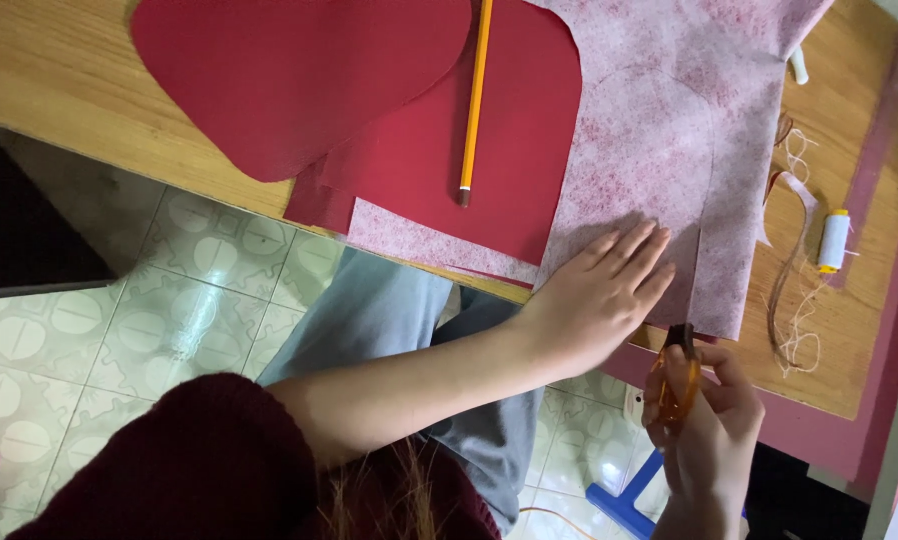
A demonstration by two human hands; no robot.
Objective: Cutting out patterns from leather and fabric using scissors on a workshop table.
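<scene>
Left hand (601, 295): open, fingers spread, palm flat on pink mottled fabric (669, 150) at table edge. Right hand (711, 430): closed around orange-handled scissors (677, 385), blades at fabric's near edge, at 5 o'clock of left hand. Fabric spread on wooden table (59, 70), partly over red sheets (299, 70). Yellow pencil (475, 100) at 11 o'clock of left hand, on red sheets. Thread spool (834, 240) at 3 o'clock, apart.

scissors (677, 385) blades mostly hidden behind right hand (709, 440) and cloth (669, 130) edge; red card (299, 70) and cloth cut off by top edge; right wrist cut off at bottom; thread scraps (794, 330) too fine to tell.
</scene>
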